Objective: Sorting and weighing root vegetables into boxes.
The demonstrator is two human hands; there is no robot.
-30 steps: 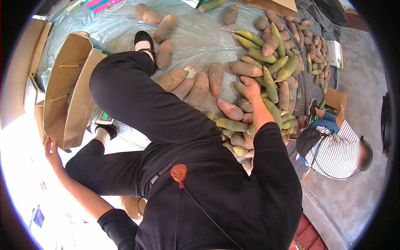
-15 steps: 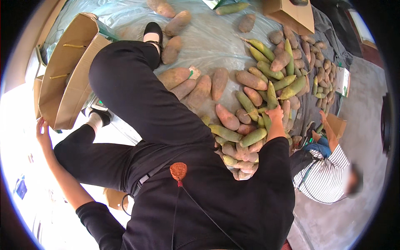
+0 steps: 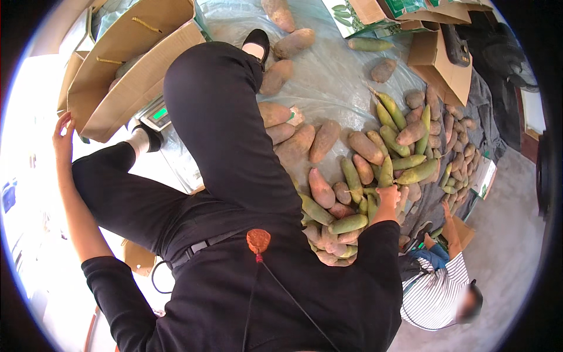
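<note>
My right hand [image 3: 388, 196] is closed around a long green radish [image 3: 385, 173], which points up and away from me out of a pile. Around it lie more green radishes [image 3: 417, 172] and reddish-brown sweet potatoes [image 3: 321, 188]. At the far left, my left hand [image 3: 63, 141] is beside the near corner of an open cardboard box [image 3: 132, 88]. Its fingers are loosely bent and apart, the tips by the box edge, with nothing visible in them. Yellow cord handles show on the box, and some brown tubers are partly visible inside. Beside the box is a scale [image 3: 158, 117] with a lit green display.
Clear plastic sheeting [image 3: 346, 76] covers the floor, with several large sweet potatoes [image 3: 296, 144] by my leg. Cardboard boxes [image 3: 440, 67] stand at the far right. Another person in a striped shirt [image 3: 434, 296] works at the right, next to a second heap [image 3: 463, 152].
My view has shifted, so the boxes and heaps sit elsewhere in the picture. My right hand keeps its grip on the green radish; my left hand stays by the box corner.
</note>
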